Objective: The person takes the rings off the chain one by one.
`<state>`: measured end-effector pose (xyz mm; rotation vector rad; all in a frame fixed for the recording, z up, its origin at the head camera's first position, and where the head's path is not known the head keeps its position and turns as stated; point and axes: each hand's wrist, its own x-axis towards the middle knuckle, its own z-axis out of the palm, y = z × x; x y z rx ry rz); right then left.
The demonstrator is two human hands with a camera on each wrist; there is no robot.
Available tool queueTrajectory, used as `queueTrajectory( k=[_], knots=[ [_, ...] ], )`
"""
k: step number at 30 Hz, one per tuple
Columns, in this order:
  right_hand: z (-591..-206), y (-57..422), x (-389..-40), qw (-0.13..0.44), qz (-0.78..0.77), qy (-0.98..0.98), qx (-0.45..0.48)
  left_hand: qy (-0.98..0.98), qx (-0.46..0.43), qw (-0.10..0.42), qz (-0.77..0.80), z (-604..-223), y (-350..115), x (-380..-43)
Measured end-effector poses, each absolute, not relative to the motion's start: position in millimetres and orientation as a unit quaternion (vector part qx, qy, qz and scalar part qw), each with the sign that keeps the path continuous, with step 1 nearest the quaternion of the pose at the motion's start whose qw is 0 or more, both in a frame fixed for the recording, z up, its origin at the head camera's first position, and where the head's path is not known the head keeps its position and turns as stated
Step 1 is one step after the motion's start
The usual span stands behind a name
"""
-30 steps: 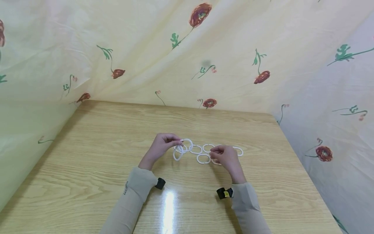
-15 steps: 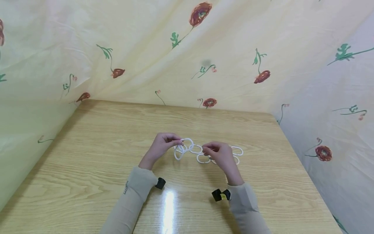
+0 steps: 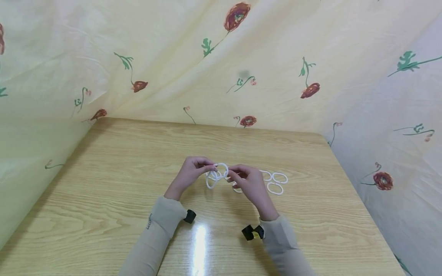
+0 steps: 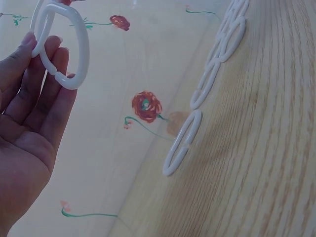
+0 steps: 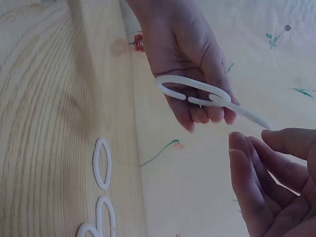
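Note:
My left hand (image 3: 193, 170) pinches a pair of joined white plastic chain links above the table. One link (image 3: 226, 168) points right; the other (image 3: 207, 183) hangs down beside it. In the left wrist view, a held link (image 4: 83, 47) shows a small slit in its lower side. My right hand (image 3: 250, 184) is raised just to the right, its fingers loosely bent. The right wrist view has its thumb tip (image 5: 268, 136) right at the end of the nearer link (image 5: 249, 117), with a gap between thumb and fingers.
Several loose white links lie flat on the wooden table (image 3: 121, 172), among them one (image 3: 274, 194) right of my right hand and one (image 4: 168, 172) in the left wrist view. My right hand hides part of the group. A flowered cloth (image 3: 165, 76) hangs behind and at both sides.
My right hand has moved left from over the loose links to the links in my left hand. Loose links at the right are uncovered. My left hand has hardly moved.

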<state>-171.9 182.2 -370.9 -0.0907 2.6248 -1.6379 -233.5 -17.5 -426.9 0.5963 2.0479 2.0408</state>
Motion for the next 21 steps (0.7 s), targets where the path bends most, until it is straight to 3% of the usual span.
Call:
queueTrajectory(
  k=[11,21],
  knots=[
    [-365.7,173.2,-168.4,0.038,-0.555,0.831,-0.010,0.691,0.197,0.086,0.690,-425.1,-18.0,-232.3],
    [-363.4,173.2,-168.0,0.018,-0.547,0.837,-0.008,0.680,0.217,0.117,0.690,-426.0,-17.8,-232.2]
  ],
)
